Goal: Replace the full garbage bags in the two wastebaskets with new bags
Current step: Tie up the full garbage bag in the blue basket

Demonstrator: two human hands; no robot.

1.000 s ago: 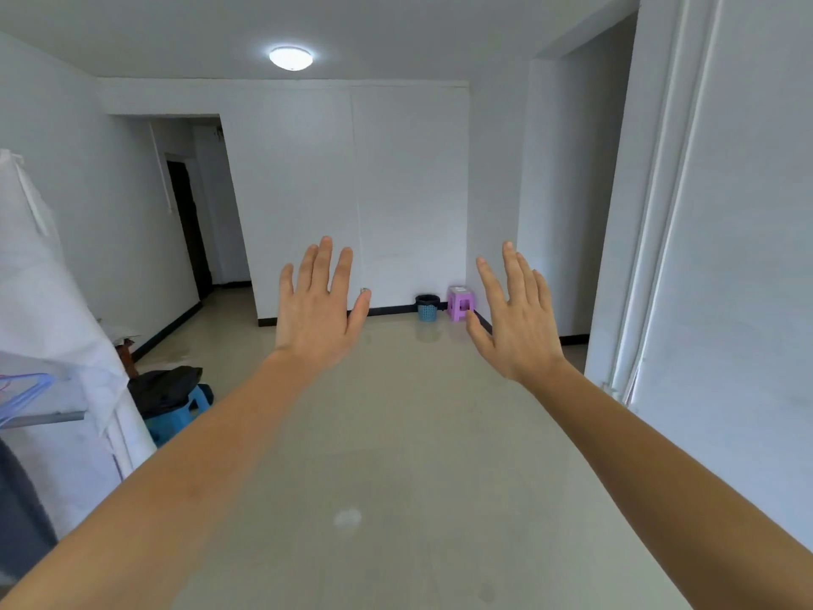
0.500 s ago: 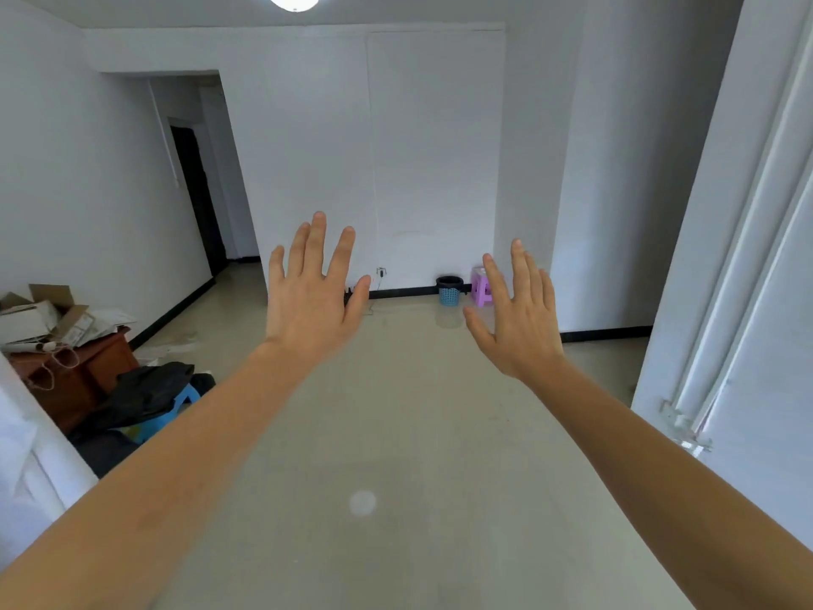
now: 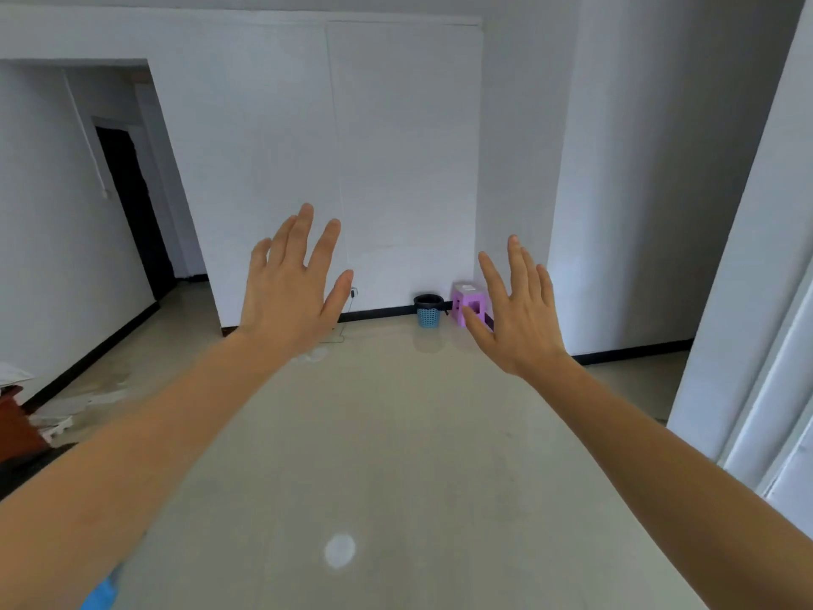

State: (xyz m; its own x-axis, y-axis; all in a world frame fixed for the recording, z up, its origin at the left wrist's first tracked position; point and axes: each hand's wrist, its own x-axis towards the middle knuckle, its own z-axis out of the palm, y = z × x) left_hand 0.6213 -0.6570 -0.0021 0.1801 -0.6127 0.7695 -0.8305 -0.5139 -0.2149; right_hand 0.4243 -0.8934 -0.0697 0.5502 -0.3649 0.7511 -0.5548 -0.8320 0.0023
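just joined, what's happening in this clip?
Nothing is being handled yet. The left hand and right hand are both held out in front, open and empty. A blue wastebasket with a dark bag stands against the far wall beside a purple stool, well across the bare floor. Only one wastebasket is in view.

single head cam, wide-angle, faces forward across floor [image 3: 396, 433] toward far wall [image 3: 396, 147]; bin [image 3: 428, 311] distant.

Open floor [image 3: 396, 433] up to wastebasket [image 3: 428, 311]
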